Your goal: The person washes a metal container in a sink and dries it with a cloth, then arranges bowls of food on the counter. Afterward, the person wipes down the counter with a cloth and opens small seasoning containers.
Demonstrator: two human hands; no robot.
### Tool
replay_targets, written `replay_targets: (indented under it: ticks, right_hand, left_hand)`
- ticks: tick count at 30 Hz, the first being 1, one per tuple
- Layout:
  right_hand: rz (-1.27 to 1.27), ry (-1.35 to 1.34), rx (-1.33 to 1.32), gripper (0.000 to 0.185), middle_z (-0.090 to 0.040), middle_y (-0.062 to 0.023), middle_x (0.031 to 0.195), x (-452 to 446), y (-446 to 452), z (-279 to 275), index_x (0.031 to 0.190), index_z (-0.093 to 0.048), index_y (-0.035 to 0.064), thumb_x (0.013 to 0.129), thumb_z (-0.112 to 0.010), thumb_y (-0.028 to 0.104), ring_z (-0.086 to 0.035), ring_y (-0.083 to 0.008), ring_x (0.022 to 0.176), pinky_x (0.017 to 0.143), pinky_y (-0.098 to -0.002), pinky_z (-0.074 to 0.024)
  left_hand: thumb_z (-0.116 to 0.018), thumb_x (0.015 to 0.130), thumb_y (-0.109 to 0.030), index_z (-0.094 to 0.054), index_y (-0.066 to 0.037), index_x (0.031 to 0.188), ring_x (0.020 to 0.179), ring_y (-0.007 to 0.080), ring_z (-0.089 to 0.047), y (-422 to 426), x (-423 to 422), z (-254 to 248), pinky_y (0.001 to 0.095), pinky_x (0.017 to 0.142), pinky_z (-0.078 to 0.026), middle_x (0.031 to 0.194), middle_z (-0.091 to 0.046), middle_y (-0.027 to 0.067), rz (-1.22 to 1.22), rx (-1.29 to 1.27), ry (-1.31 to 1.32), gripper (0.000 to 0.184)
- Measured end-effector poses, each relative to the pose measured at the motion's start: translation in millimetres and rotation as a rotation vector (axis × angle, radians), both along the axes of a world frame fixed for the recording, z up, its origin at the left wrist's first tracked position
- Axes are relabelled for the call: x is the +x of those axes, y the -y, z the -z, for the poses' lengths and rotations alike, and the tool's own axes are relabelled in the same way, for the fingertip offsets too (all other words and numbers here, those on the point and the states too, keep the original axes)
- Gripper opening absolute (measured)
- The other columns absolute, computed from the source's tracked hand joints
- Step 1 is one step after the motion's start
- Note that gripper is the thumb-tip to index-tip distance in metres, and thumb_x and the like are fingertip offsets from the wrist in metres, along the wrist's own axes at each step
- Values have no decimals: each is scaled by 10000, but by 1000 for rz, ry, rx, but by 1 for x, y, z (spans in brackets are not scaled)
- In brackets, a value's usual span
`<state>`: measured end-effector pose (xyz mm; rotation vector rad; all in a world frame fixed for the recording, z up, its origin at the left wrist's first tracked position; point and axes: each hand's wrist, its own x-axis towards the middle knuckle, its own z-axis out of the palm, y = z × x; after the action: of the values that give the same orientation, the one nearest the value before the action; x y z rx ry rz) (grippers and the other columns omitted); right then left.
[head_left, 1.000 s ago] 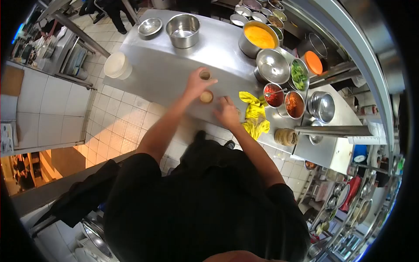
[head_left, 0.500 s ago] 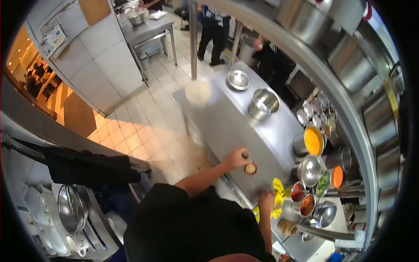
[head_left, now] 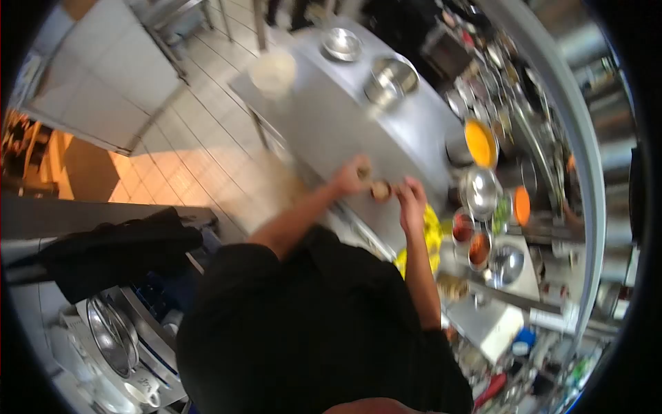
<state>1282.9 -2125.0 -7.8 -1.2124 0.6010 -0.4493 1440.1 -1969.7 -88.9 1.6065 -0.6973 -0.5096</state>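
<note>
My left hand (head_left: 350, 178) is closed around a small round container (head_left: 363, 170) with a dark greenish top; blur hides what it is exactly. Just right of it, on the steel table (head_left: 324, 131), sits a small reddish-brown bowl (head_left: 380, 190) with pale contents. My right hand (head_left: 412, 200) is at the bowl's other side, its fingers bunched together and pointing at the rim. Whether they touch the bowl or pinch something small, I cannot make out. Below the right hand, a crumpled yellow cloth or bag (head_left: 432, 238) lies along the table's edge, partly behind my forearm.
Metal bowls (head_left: 341, 44) and a deep steel pot (head_left: 390, 81) stand at the far side, near a pale round item (head_left: 273, 73). To the right are a pot of orange liquid (head_left: 480, 143) and tubs of red food (head_left: 479, 247). A steel rail (head_left: 583, 159) curves overhead.
My right hand has left the yellow cloth or bag and come up beside the small bowl. The left hand keeps its round container. The whole view has shifted as my head moved.
</note>
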Motion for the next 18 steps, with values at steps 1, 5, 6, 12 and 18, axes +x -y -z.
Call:
replay_targets:
  ticks: [1, 5, 6, 12, 18]
  right_hand:
    - [18, 18, -87, 290, -644, -68, 1016, 10, -4, 2, 1173, -596, 10, 903, -673, 81, -616, -153, 931, 839, -295, -504]
    - [2, -107, -241, 307, -671, -73, 1010, 45, -30, -9, 1141, -612, 7, 865, -733, 66, -614, -130, 888, 755, -258, -498]
    - [-18, -99, -207, 308, -678, -78, 1013, 50, -34, -9, 1135, -616, 12, 858, -742, 61, -614, -127, 877, 738, -251, -496]
    - [-123, -23, -575, 290, -693, -79, 1145, 59, -49, 23, 1157, -670, 52, 874, -732, 60, -659, -141, 967, 746, -267, -541]
    - [-134, -66, -971, 276, -701, -115, 1164, 54, -52, 9, 1066, -722, 53, 830, -742, 195, -699, -289, 981, 856, -391, -546]
  left_hand:
    - [-886, 679, -284, -550, -54, 1285, 1060, 235, -625, -4, 0, -5, 367, 920, -509, 1206, -632, 127, 29, -9, -10, 730]
    - [-857, 706, -197, -554, -46, 1258, 1028, 223, -640, -4, -2, 4, 353, 892, -517, 1171, -639, 124, -86, -98, 122, 647]
    - [-850, 713, -185, -556, -44, 1256, 1025, 221, -641, -4, -3, 4, 348, 891, -517, 1159, -642, 121, -90, -81, 108, 633]
    - [-809, 755, -152, -578, -32, 1232, 995, 182, -642, -10, -4, -3, 328, 882, -516, 1092, -665, 105, -108, -95, 23, 544]
    - [-732, 816, -103, -603, -20, 1235, 982, 151, -632, -9, 5, 23, 313, 871, -514, 1117, -670, 84, 26, -165, 74, 445]
